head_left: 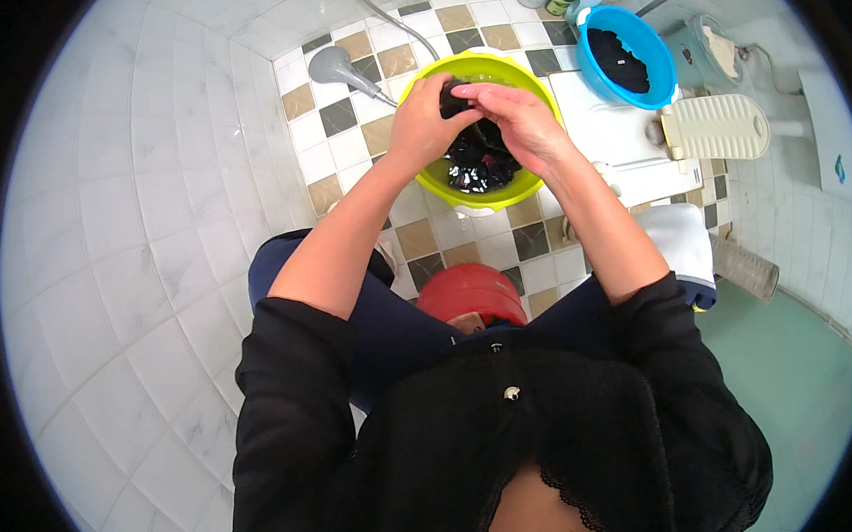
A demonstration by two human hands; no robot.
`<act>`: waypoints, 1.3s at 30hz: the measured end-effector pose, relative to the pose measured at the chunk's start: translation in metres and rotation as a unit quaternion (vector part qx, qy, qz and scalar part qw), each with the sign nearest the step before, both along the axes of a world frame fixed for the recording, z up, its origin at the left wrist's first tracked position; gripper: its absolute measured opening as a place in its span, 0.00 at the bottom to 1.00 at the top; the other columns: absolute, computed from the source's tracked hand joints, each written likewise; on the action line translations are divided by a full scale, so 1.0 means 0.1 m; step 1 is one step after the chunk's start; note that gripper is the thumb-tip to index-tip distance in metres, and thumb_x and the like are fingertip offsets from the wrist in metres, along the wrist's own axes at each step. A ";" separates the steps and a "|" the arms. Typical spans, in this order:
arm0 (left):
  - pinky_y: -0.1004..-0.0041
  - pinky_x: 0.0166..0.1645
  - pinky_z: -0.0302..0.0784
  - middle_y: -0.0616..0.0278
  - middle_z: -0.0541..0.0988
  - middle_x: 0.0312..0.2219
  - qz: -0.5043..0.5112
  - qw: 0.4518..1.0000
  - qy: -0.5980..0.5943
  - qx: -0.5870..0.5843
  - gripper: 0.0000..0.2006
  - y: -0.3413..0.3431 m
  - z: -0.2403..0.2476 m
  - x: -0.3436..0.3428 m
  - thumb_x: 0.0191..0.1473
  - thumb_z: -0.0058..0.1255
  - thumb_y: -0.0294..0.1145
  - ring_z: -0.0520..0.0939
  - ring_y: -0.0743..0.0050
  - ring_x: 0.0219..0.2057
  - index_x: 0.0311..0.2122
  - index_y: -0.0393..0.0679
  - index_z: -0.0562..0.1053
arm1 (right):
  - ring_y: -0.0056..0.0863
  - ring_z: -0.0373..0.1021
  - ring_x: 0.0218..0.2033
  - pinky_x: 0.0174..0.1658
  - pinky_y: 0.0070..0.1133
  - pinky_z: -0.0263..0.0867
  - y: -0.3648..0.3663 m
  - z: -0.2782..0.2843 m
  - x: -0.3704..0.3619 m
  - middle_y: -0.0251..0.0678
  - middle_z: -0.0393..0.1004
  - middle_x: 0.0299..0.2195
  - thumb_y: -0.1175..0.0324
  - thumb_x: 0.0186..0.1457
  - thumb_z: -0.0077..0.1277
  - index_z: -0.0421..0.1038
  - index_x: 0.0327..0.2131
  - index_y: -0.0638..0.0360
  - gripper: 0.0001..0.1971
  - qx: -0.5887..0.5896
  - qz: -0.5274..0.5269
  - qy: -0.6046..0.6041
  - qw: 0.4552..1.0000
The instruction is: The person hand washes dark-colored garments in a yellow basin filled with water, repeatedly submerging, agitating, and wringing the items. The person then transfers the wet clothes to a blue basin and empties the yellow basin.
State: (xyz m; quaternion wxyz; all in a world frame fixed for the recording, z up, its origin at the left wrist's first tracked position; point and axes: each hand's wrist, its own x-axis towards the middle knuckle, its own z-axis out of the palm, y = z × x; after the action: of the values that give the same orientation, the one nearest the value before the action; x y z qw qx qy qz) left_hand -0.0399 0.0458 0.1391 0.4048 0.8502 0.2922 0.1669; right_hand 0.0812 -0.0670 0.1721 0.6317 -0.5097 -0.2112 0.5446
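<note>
Forearms (350,231) converge forward. Lime basin (430,179) beyond: dark wet laundry (482,170), folds hard to separate. Over its far half, my left hand (423,123) and right hand (522,127) curl inward, pinching black cloth (451,100), partly finger-hidden.

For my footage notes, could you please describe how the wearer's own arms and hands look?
Loose black sleeves end above bare forearms. The left hand and right hand wear no gloves, and no watch or bracelet shows.
</note>
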 end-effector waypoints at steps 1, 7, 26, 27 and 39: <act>0.64 0.42 0.71 0.55 0.75 0.36 -0.001 1.000 0.003 0.006 0.24 0.00 0.06 0.01 0.40 0.60 0.45 0.76 0.56 0.40 0.41 0.41 0.70 | 0.21 0.64 0.46 0.53 0.18 0.55 -0.02 0.05 -0.03 0.33 0.73 0.43 0.70 0.57 0.43 0.73 0.42 0.65 0.13 0.005 0.014 -0.023 1.000; 0.64 0.30 0.70 0.51 0.75 0.20 0.016 0.997 0.061 0.033 0.15 0.15 0.11 -0.05 0.44 0.57 0.41 0.75 0.53 0.24 0.27 0.38 0.72 | 0.28 0.69 0.42 0.49 0.22 0.62 -0.12 -0.31 0.34 0.38 0.74 0.38 0.70 0.53 0.48 0.72 0.41 0.62 0.12 -0.032 -0.057 -0.406 0.912; 0.84 0.20 0.62 0.72 0.71 0.18 0.006 0.970 -0.175 -0.170 0.10 -0.16 1.67 -0.17 0.52 0.53 0.35 0.68 0.89 0.17 0.27 0.38 0.74 | 0.45 0.70 0.42 0.48 0.31 0.64 -0.35 -1.42 0.31 0.51 0.73 0.36 0.70 0.43 0.52 0.67 0.45 0.61 0.21 -0.192 -0.143 -0.440 0.865; 0.84 0.21 0.62 0.72 0.72 0.18 0.022 0.969 -0.185 -0.165 0.10 -0.06 1.69 -0.22 0.52 0.53 0.36 0.68 0.89 0.17 0.28 0.39 0.75 | 0.45 0.70 0.41 0.47 0.32 0.64 -0.32 -1.35 0.46 0.52 0.74 0.35 0.71 0.45 0.49 0.70 0.42 0.61 0.17 -0.178 -0.149 -0.447 0.864; 0.82 0.29 0.67 0.69 0.75 0.22 0.114 0.973 -0.154 -0.126 0.15 0.16 2.11 -0.55 0.53 0.52 0.42 0.71 0.83 0.20 0.31 0.38 0.76 | 0.28 0.68 0.28 0.33 0.24 0.65 0.25 1.79 0.72 0.37 0.72 0.25 0.69 0.49 0.43 0.70 0.34 0.67 0.12 0.166 -0.130 -0.494 0.843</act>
State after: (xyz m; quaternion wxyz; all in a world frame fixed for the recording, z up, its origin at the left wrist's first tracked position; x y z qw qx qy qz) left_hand -0.0948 0.0620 0.3498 0.5271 0.7173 0.3403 0.3032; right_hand 0.1532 -0.0423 0.3512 0.5834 -0.6219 -0.5145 0.0905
